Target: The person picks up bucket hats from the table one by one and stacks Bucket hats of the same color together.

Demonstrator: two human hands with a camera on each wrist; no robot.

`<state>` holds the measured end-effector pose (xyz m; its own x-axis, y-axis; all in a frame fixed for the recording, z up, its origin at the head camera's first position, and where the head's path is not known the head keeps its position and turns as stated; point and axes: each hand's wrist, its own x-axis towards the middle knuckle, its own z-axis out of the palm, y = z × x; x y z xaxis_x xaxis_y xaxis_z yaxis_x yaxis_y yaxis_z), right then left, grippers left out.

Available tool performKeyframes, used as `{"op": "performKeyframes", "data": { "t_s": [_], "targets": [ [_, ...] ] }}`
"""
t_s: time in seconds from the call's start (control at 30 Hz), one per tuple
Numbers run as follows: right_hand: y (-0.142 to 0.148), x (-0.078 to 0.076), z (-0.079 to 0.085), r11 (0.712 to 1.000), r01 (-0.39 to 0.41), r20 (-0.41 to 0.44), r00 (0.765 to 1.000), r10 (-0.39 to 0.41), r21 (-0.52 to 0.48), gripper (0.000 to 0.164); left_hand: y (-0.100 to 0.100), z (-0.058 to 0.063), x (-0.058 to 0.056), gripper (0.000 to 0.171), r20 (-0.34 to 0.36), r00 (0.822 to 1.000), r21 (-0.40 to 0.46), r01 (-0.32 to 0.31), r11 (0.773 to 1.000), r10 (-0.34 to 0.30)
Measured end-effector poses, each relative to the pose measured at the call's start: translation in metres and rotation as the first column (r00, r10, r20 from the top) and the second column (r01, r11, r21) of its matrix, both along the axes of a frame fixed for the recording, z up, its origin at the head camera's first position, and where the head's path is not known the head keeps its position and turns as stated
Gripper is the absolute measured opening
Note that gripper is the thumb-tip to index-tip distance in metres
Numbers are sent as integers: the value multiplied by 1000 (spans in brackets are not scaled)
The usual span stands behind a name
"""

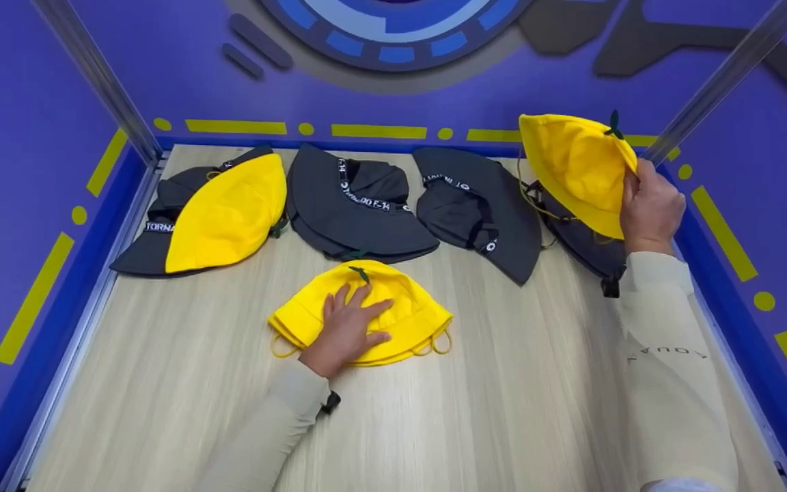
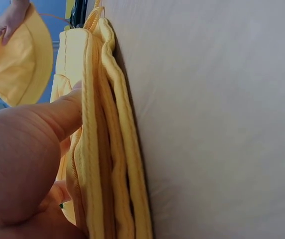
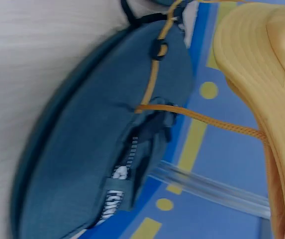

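Note:
My left hand (image 1: 347,333) rests with fingers spread on a yellow bucket hat (image 1: 415,311) lying on the table, a green sprout on its crown and cord loops at its sides. Several stacked fabric edges (image 2: 127,129) show beside the thumb in the left wrist view. At the right, my right hand (image 1: 654,208) pinches the brim of another yellow bucket hat (image 1: 568,171) and holds it raised and tilted. Its cord (image 3: 217,124) hangs across a dark bucket hat (image 3: 92,119) below, which the raised hat and right arm partly hide in the head view.
Along the back lie more dark hats with lettered bands: a pair in the middle (image 1: 359,232) and one right of it (image 1: 503,198). At the left, a yellow hat (image 1: 229,219) lies over dark ones (image 1: 144,249). Blue panels (image 1: 24,171) enclose the wooden table (image 1: 503,410).

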<state>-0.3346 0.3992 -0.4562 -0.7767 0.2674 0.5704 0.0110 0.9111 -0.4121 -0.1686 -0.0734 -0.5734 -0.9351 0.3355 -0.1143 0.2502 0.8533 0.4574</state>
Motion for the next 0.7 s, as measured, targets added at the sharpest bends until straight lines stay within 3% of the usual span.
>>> {"op": "performKeyframes", "data": {
  "t_s": [0.4,0.7],
  "targets": [
    [-16,16,41,996,-83,-178,981,80,-11,48,1,-1,-1,59,24,1000,-30,-1,1000,1],
    [-35,27,90,978,-201,-324,923,209,60,42,0,-2,1,58,-9,1000,-6,-4,1000,4]
  ]
}}
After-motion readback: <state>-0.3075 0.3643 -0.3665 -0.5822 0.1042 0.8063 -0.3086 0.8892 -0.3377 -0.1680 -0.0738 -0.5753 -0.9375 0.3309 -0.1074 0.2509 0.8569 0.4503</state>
